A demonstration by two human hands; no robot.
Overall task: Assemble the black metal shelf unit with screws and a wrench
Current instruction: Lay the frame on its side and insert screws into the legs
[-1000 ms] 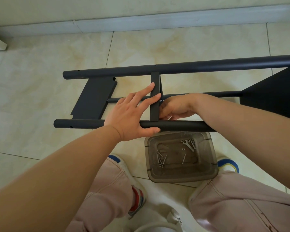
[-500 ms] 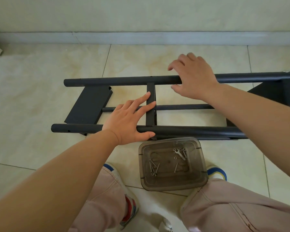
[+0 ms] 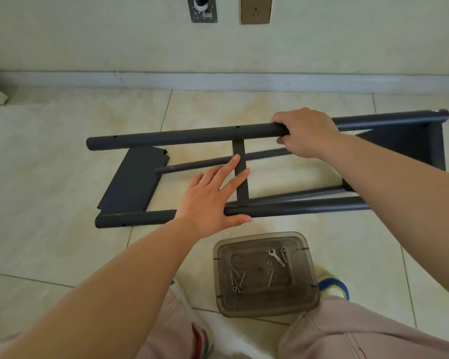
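The black metal shelf frame [image 3: 182, 136] lies on its side on the tiled floor, its long tubes running left to right. My right hand [image 3: 305, 134] is closed around the far upper tube. My left hand [image 3: 213, 196] lies flat with fingers spread across the near tube [image 3: 296, 207], fingertips touching the short cross bar [image 3: 240, 156]. A loose black shelf panel [image 3: 134, 181] lies under the frame's left end. Another panel [image 3: 410, 143] is fixed at the right end. A small silver wrench [image 3: 276, 256] and several screws [image 3: 236, 278] lie in the tray.
A smoky clear plastic tray [image 3: 306, 294] sits on the floor between my knees, just in front of the frame. The wall and skirting [image 3: 218, 81] run close behind the frame, with a socket [image 3: 255, 9] above. My shoes [image 3: 333, 287] flank the tray.
My right hand left the cross bar joint, rose to the far upper tube and closed around it. The left hand stayed on the near tube. The view tilted up toward the wall.
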